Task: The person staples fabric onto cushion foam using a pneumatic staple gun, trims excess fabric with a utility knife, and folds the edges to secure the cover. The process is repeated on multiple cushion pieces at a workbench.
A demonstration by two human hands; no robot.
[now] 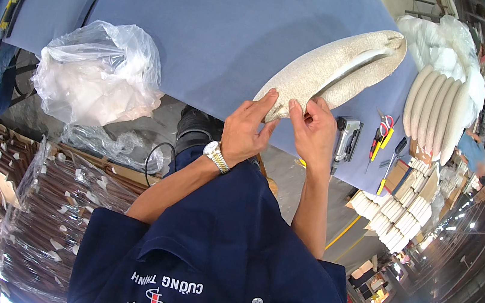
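A long, curved cream fabric-covered pad (pixel 331 68) lies on the blue table (pixel 227 28), with its near end hanging over the table's front edge. My left hand (pixel 246 129), a metal watch on its wrist, pinches that near end from the left. My right hand (pixel 312 133) grips the same end from the right, its fingers curled around the fabric. The two hands almost touch at the pad's tip.
A clear plastic bag of white stuffing (pixel 99 76) sits left of my hands. A staple gun (pixel 347 137), red scissors (pixel 386 128) and small tools lie at the table's right edge. Several cream pads (pixel 438 112) are stacked at the right. Plastic-wrapped dark wooden parts (pixel 55 201) are piled lower left.
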